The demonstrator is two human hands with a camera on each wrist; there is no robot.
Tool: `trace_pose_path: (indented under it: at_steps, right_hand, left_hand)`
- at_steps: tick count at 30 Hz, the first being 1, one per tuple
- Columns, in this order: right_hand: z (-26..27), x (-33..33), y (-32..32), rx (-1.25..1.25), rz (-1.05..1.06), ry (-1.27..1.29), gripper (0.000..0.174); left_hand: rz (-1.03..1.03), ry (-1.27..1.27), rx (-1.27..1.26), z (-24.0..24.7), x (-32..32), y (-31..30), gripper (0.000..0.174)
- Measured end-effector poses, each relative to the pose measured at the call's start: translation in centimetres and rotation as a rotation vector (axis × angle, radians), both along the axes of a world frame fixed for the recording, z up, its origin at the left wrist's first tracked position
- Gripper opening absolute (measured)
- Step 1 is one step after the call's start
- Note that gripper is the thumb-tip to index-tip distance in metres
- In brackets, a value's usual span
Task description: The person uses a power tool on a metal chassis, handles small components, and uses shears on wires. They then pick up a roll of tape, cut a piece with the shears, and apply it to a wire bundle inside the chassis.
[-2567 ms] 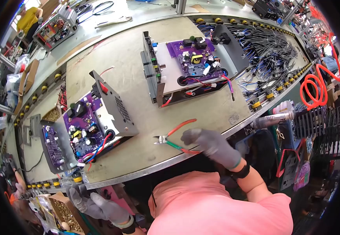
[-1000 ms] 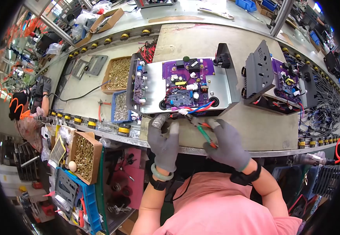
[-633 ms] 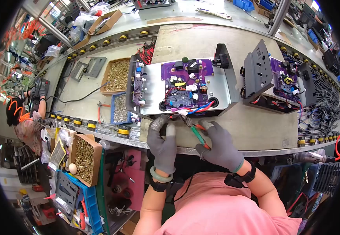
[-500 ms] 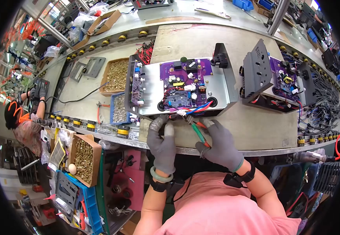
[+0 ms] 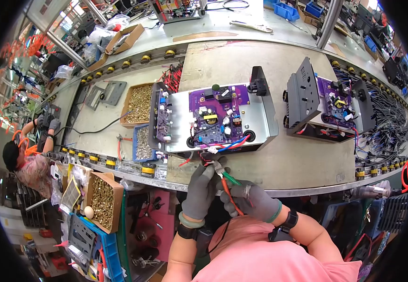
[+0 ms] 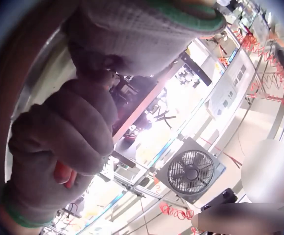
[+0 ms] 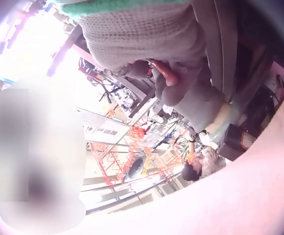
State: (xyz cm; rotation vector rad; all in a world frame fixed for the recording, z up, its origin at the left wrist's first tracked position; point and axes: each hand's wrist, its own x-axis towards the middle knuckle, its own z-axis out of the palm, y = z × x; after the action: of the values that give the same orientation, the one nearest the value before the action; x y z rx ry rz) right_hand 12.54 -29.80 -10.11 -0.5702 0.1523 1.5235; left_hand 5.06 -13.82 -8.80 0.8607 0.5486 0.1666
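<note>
My gloved right hand grips a pair of diagonal cutters with red and green handles. The cutters' metal head points up and left, to the fingertips of my gloved left hand. Those fingertips pinch thin wires at the front edge of a metal chassis with a purple circuit board. Red and blue wires loop out of the chassis just above. The left wrist view shows a red handle end sticking out of the right fist; the wire tips are hidden there.
A second chassis stands to the right, beside a heap of grey cables. Left of the work lie a carton of brass-coloured parts, a blue bin and another red-handled tool. Another person works far left.
The cutters, lying on the bench earliest, are now in my right hand. My left hand came to the wires. Just lately both hands drew toward my body, and the cutters' handles swung down.
</note>
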Motion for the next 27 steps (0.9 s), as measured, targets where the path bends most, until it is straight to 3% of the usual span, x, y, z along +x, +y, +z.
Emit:
trace_pose_path:
  at_steps: [2, 4, 6, 8, 10, 11, 12, 14, 15, 17, 18, 21, 23, 27]
  right_hand:
    - [1.4, 0.3, -0.1, -0.029, -0.016, -0.05, 0.033]
    - [2.0, 0.8, -1.0, -0.087, -0.095, -0.12, 0.033]
    - [1.1, 0.7, -3.4, -0.156, 0.101, -0.474, 0.032]
    - [0.6, 1.1, -6.9, -0.252, 0.031, -0.536, 0.028]
    - [1.1, 1.8, -11.3, -0.633, -0.007, -1.402, 0.029]
    - [2.1, 2.7, -13.2, -0.78, -0.012, -1.612, 0.033]
    - [2.2, 3.1, -14.9, -0.94, 0.007, -1.664, 0.038]
    - [2.8, 3.9, -17.0, -1.21, -0.085, -1.733, 0.048]
    - [2.8, 4.4, -17.5, -1.221, -0.102, -1.727, 0.048]
    - [2.4, 5.2, -18.6, -1.093, -0.445, -1.526, 0.056]
    - [2.4, 5.8, -18.9, -1.103, -0.469, -1.516, 0.056]
    - [2.8, 7.5, -18.5, -1.048, -0.404, -1.396, 0.06]
    - [3.3, 8.0, -17.9, -1.029, -0.423, -1.435, 0.036]
    - [2.7, 8.5, -17.9, -1.025, -0.366, -1.411, 0.034]
  left_hand:
    - [0.014, -0.029, 0.018, -0.7, 0.0, -0.3, 0.028]
    - [-0.047, 0.009, 0.642, -4.4, -0.8, 0.1, 0.026]
    - [-0.093, -0.054, 0.315, -4.3, 0.3, 0.2, 0.024]
    - [-0.06, -0.015, 0.181, -2.6, 1.2, -1.3, 0.028]
    - [-0.253, 0.074, 0.254, -0.2, 2.8, -3.3, 0.032]
    - [-0.385, 0.189, 0.347, 0.4, 3.3, -4.3, 0.037]
    - [-0.408, 0.179, 0.348, -0.3, 4.1, -5.1, 0.037]
    - [-0.598, -0.109, 0.764, -1.4, 6.2, -7.1, 0.052]
    - [-0.628, -0.09, 0.652, -0.4, 7.1, -8.3, 0.053]
    - [-0.677, -0.095, 0.623, 0.7, 9.1, -9.8, 0.052]
    - [-0.711, -0.092, 0.588, 1.1, 9.7, -10.4, 0.051]
    - [-0.72, -0.116, 0.532, 1.7, 10.6, -11.3, 0.046]
    - [-0.706, -0.108, 0.536, 1.9, 10.7, -11.6, 0.044]
    - [-0.675, -0.03, 0.534, 2.0, 11.0, -11.6, 0.039]
